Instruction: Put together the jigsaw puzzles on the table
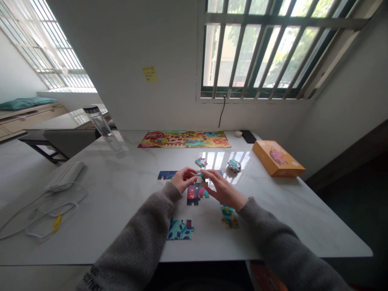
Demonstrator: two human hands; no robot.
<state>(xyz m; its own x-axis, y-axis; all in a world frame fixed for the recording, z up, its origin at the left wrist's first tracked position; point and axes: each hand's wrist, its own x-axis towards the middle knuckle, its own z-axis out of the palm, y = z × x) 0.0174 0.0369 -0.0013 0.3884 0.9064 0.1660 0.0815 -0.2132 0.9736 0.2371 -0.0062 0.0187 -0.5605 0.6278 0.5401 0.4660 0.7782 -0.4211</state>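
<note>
Grip pinching: left hand (pixel 183 180) and right hand (pixel 223 189) hold a small jigsaw piece (pixel 199 177) just above other pieces (pixel 194 195) on the marble desk (pixel 127 226).

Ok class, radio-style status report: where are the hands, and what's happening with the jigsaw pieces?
Left hand, right hand meeting over a teal jigsaw piece, grip unclear. Joined jigsaw pieces just below them. Loose jigsaw piece below right hand.

Puzzle piece (pixel 199 179) between the hands (pixel 184 180) (pixel 223 188) — mostly hidden.
</note>
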